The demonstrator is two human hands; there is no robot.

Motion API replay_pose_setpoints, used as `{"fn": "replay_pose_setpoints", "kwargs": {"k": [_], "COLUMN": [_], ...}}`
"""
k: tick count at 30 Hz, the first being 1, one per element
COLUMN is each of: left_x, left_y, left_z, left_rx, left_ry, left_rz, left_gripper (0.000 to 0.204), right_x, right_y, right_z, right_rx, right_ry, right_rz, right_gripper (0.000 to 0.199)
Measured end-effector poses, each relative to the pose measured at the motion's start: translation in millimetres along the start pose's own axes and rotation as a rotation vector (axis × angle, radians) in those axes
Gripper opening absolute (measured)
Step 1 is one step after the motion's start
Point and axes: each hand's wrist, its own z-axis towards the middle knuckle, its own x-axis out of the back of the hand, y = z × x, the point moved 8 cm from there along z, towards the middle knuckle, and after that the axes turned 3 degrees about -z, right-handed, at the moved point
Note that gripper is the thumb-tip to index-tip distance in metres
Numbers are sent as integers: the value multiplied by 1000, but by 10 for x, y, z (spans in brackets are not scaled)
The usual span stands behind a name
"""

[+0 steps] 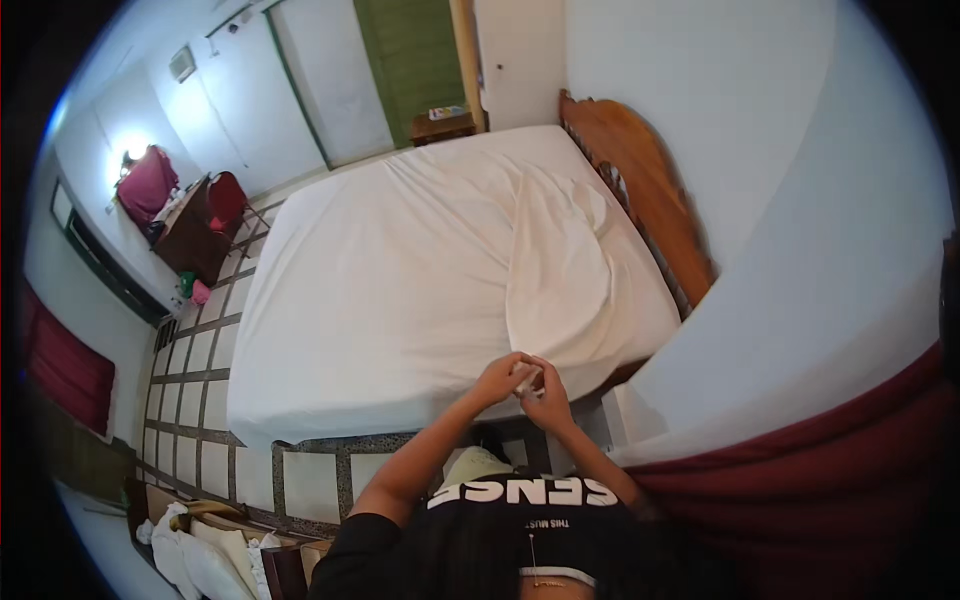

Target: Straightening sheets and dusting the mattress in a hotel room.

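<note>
A small pale object [528, 377] is sitting between the two hands, just above the near edge of the bed; it is too small and too covered to tell what kind of thing it is. The left hand [500, 379] is curling its fingers [513, 366] in around the object from the left, closed down to a pinch on it. The right hand [546, 398] is meeting it from the right, its fingers [537, 383] likewise bent in tight and touching the same object, so both hands are gripping it together with no gap showing between them. How the fingertips are lying on the object cannot be told.

Both bare forearms are rising from the lower edge, over a black shirt [500, 540] with white lettering.

Beyond the hands, the bed [400, 280] is lying covered by a white sheet, with a rumpled fold [555, 250] running along its right part toward the wooden headboard [640, 190]. A dark red curtain [800, 470] is hanging at the lower right against the white wall. On the left, a tiled floor [200, 400] is running beside the bed, with a dark wooden desk [190, 240] and a red chair [228, 200] well apart from the hands. White bundled linen [200, 560] is lying at the lower left, and a small wooden table [442, 125] is standing past the far end of the bed.
</note>
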Motion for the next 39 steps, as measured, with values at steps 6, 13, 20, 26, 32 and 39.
{"fn": "replay_pose_setpoints", "kwargs": {"k": [6,13,20,26,32,39], "left_x": [74,212,174,37,-137,-311], "left_y": [245,306,586,549,615,714], "left_z": [-63,-130,-339,-276,39,355], "left_rx": [-150,-129,-376,-315,-377,-411], "left_ry": [42,95,48,81,-21,86], "left_rz": [64,53,344,311,322,532], "left_gripper": [26,25,38,35,27,24], "right_x": [-22,-18,-5,139,298,449], "right_y": [-125,-227,-163,-72,32,163], "right_z": [87,173,204,139,122,229], "right_rx": [9,78,68,47,-23,-39], "right_ry": [-16,-137,-226,-266,-165,-87], "right_rz": [130,154,162,138,170,245], "right_gripper": [68,66,63,60,63,63]}}
